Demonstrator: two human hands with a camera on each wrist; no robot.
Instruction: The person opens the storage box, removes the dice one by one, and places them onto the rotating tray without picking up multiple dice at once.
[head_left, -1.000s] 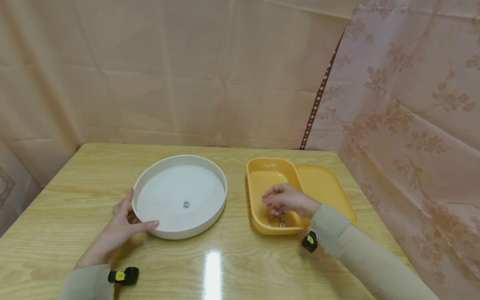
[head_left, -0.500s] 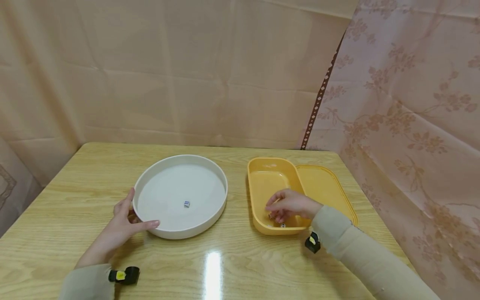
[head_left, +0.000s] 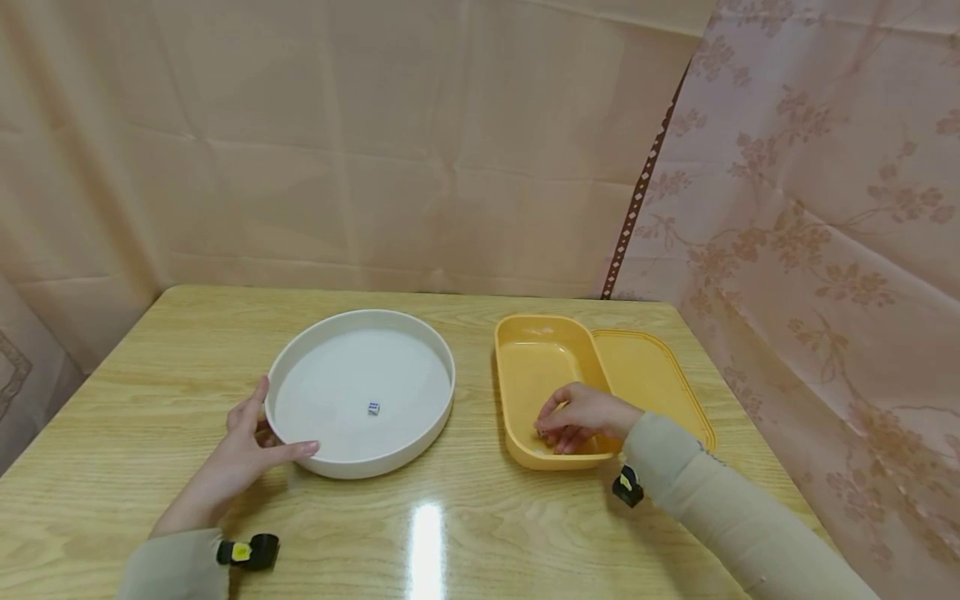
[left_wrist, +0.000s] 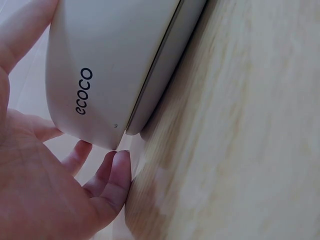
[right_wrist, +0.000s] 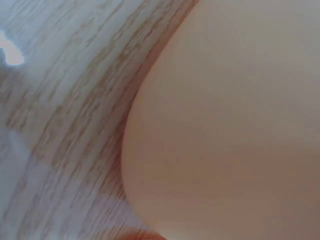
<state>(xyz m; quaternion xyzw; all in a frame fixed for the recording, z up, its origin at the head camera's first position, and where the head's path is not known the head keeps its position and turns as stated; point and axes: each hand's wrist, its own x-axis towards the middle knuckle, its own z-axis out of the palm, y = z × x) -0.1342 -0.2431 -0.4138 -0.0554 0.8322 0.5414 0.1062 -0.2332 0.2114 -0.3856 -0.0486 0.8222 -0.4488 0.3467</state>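
Observation:
A round white tray (head_left: 352, 358) lies left of centre, with one white die (head_left: 373, 408) on its floor. My left hand (head_left: 243, 454) holds the tray's near-left side, thumb along the rim and fingertips against the outer wall; the left wrist view shows them beside the "ecoco" lettering. My right hand (head_left: 587, 412) reaches down into the yellow box (head_left: 525, 367), fingers bent at its near end. At the fingertips a bit of a die (head_left: 542, 433) shows; the hand covers the other dice. I cannot tell whether the fingers pinch one.
Right of the box lies its flat yellow lid (head_left: 652, 383), partly behind the box wall. The wood-grain table (head_left: 480, 533) ends at the curtains (head_left: 420, 167) at the back. In the right wrist view, the box's outer wall (right_wrist: 225, 125) fills the right side.
My right hand has lowered into the near end of the yellow box, and the dice seen there earlier are now mostly covered. My left hand and the tray stay put.

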